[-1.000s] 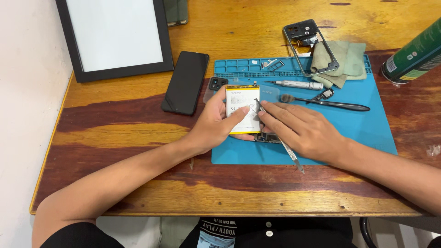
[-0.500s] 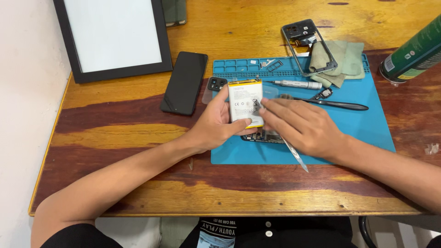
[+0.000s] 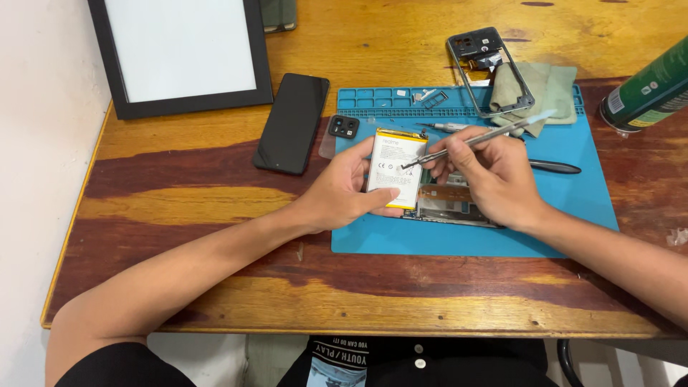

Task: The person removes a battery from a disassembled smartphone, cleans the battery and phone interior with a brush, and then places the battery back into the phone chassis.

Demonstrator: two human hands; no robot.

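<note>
Since a moment ago the right hand (image 3: 494, 175) has lifted off the battery and turned the thin metal pry tool (image 3: 476, 138) up, so that its shaft now slants up to the right and its tip touches the face of the white battery (image 3: 395, 168). Fingers closed, that hand pinches the tool like a pen. The left hand (image 3: 342, 192) grips the battery's left and lower edge, thumb along the bottom, holding it tilted over the opened phone body (image 3: 448, 206) on the blue work mat (image 3: 473, 240). A black phone (image 3: 292, 122) lies on the wooden tabletop (image 3: 201, 208) to the left, just beside a small camera module (image 3: 343, 126). A bare phone frame (image 3: 489, 70) rests on a green cloth (image 3: 552, 86) further back.
</note>
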